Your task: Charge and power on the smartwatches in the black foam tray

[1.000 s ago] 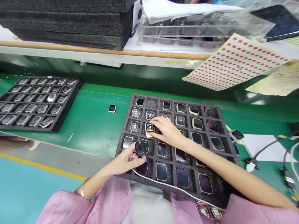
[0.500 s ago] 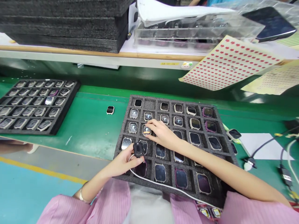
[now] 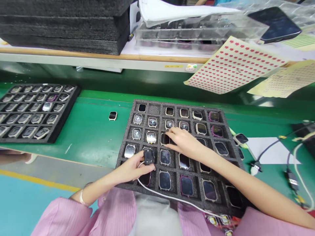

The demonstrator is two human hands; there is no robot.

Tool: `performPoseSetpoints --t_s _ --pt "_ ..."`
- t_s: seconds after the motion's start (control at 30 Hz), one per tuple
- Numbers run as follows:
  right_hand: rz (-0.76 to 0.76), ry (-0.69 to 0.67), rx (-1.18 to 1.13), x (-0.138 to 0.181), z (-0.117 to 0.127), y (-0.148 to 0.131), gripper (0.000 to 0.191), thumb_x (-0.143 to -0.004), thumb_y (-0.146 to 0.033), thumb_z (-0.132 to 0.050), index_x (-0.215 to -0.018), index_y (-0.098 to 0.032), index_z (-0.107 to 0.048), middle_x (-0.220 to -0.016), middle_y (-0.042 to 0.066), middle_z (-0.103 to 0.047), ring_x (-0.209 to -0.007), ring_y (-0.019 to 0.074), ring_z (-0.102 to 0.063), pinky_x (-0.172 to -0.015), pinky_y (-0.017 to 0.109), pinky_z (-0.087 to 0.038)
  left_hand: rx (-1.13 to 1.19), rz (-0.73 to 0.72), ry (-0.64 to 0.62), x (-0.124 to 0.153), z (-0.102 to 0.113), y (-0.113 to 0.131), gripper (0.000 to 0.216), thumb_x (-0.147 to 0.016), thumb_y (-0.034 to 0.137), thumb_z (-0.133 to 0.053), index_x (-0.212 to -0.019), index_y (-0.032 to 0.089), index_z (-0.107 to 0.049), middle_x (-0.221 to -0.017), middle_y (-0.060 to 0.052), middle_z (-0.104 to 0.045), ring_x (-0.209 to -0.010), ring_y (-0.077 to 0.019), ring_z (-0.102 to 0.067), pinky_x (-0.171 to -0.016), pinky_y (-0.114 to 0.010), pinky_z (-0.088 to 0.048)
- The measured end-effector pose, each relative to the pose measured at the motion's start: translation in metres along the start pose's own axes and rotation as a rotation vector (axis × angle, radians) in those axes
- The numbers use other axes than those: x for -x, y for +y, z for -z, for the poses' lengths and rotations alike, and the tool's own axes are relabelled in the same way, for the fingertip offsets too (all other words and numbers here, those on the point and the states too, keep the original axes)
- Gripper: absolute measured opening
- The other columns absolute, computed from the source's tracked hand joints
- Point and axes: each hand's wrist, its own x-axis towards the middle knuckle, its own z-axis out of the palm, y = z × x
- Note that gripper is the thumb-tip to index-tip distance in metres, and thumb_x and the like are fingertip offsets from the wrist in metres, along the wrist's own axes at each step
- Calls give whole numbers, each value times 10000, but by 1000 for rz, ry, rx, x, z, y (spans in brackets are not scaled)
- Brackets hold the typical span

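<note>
My left hand (image 3: 138,166) is closed on a small black charger (image 3: 149,156) with a white cable (image 3: 169,195) trailing from it. It is held over the lower left part of a dark foam tray (image 3: 175,164). My right hand (image 3: 183,140) reaches across the tray, thumb and fingers pinched at the edges of a dark-screened smartwatch (image 3: 165,139) in its compartment. Just left of that, a smartwatch (image 3: 151,137) with a lit screen sits in its own slot. More watches fill the surrounding compartments, several showing lit faces along the upper left.
A second foam tray (image 3: 31,109) of watches lies at the left, with one loose watch (image 3: 113,115) between the trays. Black cables (image 3: 270,149) and white paper (image 3: 273,150) are at the right. Black foam stacks (image 3: 64,28) and a sticker sheet (image 3: 233,65) are on the shelf.
My right hand has moved one compartment right, from the lit watch to the dark-screened one. My left hand still holds the charger in nearly the same spot. The view has shifted slightly.
</note>
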Motion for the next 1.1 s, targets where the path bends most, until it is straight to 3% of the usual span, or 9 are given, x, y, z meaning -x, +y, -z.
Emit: performPoseSetpoints --t_s 0.13,0.23,0.37,0.47,0.53,0.6,0.67,0.77,1.1 --pt "-79 86 -1 1 -11 -5 335 -788 -339 -715 -980 -77 -635 -932 147 -612 -875 310 -611 -728 436 -499 -9 31 -55 -19 -7 8 434 -789 385 -662 -1116 134 -527 -985 -71 -652 -409 -5 -372 -361 -172 -284" --pt "-93 201 -179 8 -5 -7 349 -764 -336 -734 -991 -95 -621 -983 141 -624 -918 294 -612 -798 437 -495 9 58 -68 -28 -7 10 453 -778 353 -674 -1142 132 -518 -1018 -100 -666 -379 3 -386 -344 -166 -304" --pt "46 273 -469 19 6 -23 314 -795 -326 -692 -1036 -155 -586 -1013 89 -647 -953 236 -612 -853 381 -481 78 20 -87 -29 -3 4 520 -727 301 -735 -1162 143 -498 -977 -70 -658 -393 1 -416 -344 -152 -341" --pt "160 234 -477 22 3 -40 305 -820 -304 -653 -1086 -172 -584 -1020 82 -661 -948 232 -617 -842 387 -475 63 1 -65 -26 -3 -1 557 -685 301 -776 -1150 142 -512 -818 0 -616 -380 -2 -396 -330 -148 -310" --pt "190 246 -425 20 -3 -45 326 -834 -281 -636 -1131 -162 -576 -1060 102 -657 -976 247 -611 -846 406 -471 50 -5 -37 -26 -4 -3 542 -724 341 -742 -1177 150 -515 -824 -2 -615 -376 -1 -376 -334 -156 -293" --pt "207 261 -380 18 -9 -47 351 -841 -267 -631 -1163 -141 -567 -1082 120 -650 -992 259 -603 -852 419 -471 36 -41 13 -27 -6 -5 483 -772 356 -692 -1181 155 -531 -910 -33 -636 -453 -30 -456 -407 -172 -363" --pt "221 284 -340 17 -12 -48 357 -843 -251 -629 -1162 -104 -569 -1064 142 -649 -972 267 -603 -840 422 -479 3 -116 74 -29 -8 -7 388 -793 337 -670 -1115 142 -573 -961 -53 -646 -663 -105 -579 -589 -216 -468" --pt "220 344 -294 18 -15 -52 326 -852 -237 -605 -1134 -72 -585 -1000 158 -648 -921 271 -609 -801 427 -493 -31 -200 117 -31 -9 -13 295 -803 312 -658 -1030 132 -606 -972 -63 -654 -908 -189 -595 -800 -292 -475" --pt "221 460 -422 23 -24 -55 359 -861 -371 -607 -1112 -115 -594 -948 127 -654 -876 241 -610 -769 405 -526 118 -136 34 -24 -7 -15 293 -765 354 -707 -914 117 -621 -827 -36 -629 -834 -179 -592 -769 -287 -454"
